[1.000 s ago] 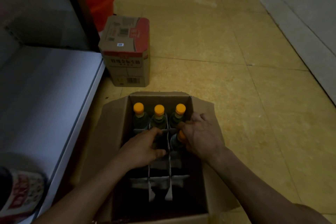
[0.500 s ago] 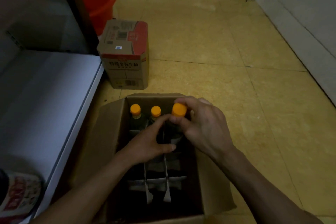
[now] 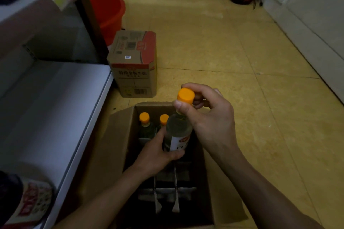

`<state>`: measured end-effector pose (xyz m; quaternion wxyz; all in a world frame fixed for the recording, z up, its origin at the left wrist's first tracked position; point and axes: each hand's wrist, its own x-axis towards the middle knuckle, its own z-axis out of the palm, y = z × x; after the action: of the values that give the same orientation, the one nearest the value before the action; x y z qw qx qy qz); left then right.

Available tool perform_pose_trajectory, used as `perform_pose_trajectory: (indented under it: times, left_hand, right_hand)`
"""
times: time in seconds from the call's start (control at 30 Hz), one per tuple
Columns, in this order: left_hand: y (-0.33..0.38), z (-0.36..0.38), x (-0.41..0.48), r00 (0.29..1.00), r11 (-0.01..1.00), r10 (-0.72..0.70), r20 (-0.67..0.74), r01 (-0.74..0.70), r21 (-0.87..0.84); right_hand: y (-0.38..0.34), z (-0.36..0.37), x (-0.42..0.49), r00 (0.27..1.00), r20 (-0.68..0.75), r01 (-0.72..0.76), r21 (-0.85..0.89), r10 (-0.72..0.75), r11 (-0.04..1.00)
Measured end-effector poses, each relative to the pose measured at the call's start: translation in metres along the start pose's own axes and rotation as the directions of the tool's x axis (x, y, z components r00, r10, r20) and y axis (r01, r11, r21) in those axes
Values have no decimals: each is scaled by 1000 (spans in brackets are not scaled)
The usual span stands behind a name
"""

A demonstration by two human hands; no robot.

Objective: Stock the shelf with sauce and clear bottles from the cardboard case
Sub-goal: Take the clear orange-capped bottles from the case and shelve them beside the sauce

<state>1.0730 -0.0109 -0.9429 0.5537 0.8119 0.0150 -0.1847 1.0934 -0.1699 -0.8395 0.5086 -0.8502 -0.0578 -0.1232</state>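
An open cardboard case sits on the floor beside the white shelf. A clear bottle with an orange cap is lifted partway out of the case. My right hand pinches its neck just under the cap. My left hand grips the lower body by the label. Two more orange-capped bottles stand in the case's far row. Grey dividers split the near cells, which look dark.
A closed printed carton stands on the floor behind the case. A red bucket sits behind it by the shelf post. A labelled dark bottle is on the shelf at lower left. Yellow tiled floor spreads to the right.
My right hand has pulled the bottle up out of its cell, and my left hand has closed round its body. The view has tilted upward.
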Motion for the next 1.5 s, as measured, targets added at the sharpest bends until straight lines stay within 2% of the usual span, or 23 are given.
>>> perform_pose_trajectory:
  times: [0.17,0.33,0.53,0.8,1.03,1.23,1.5]
  left_hand:
    - [2,-4,-6,1000,996,21,10,-20,-84]
    - [18,-13,-11,993,988,60,98,-45,-151]
    - [36,-30,-15,974,978,52,221,-5,-209]
    - [47,-36,-17,953,955,37,301,55,-292]
    - [54,-38,-18,946,899,58,319,89,-429]
    - [56,-38,-18,965,888,43,258,81,-452]
    - [46,-33,-19,987,925,26,157,36,-377]
  right_hand:
    - [3,2,5,985,170,-11,71,-1,997]
    - [5,-5,7,927,374,-67,145,8,987]
    - [9,-19,11,882,472,-171,305,7,937]
    - [18,-18,12,847,530,-305,431,36,849]
    - [24,-24,10,805,591,-370,425,57,826]
    - [28,-16,12,784,615,-400,400,82,825]
    - [34,8,7,809,572,-394,362,132,845]
